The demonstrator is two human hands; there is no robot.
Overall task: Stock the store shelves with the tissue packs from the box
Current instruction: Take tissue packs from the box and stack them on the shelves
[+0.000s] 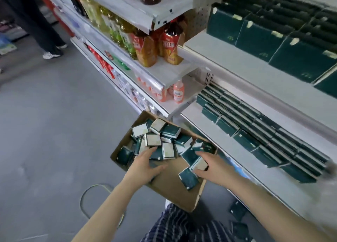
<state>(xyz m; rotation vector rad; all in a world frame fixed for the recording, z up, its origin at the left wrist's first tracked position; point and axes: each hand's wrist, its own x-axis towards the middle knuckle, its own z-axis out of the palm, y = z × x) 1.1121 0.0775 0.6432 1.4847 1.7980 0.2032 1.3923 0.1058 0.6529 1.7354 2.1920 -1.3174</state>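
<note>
Green strays (pixel 237 209) lay nearest, two packs on the floor by the shelf foot. Beyond them the cardboard box (pixel 171 183) sat on the floor against the shelving, its near corner bare and its far half heaped with loose packs (pixel 169 132) facing every way.

The left grip (pixel 145 166) was spread wide, fingers flat over the packs at the box's left edge and holding none. The right grip (pixel 209 166) appeared to pinch one pack (pixel 200 166) at the right edge, fingers over it, thumb under.

The step looked like gathering a handful. It would have gone best by squaring several packs face to face between both palms, not lifting singles.

Further off, the lower shelf (pixel 238 156) carried rows (pixel 264 132) along its back, with a bare strip at the front edge, the likely place to fill. The rows sat on edge, so new packs wanted the same turn. The upper shelf (pixel 228 59) held larger blocks (pixel 264 37) and was bare towards its left end. Bottles (pixel 145 50) stood in the bay to the left.
</note>
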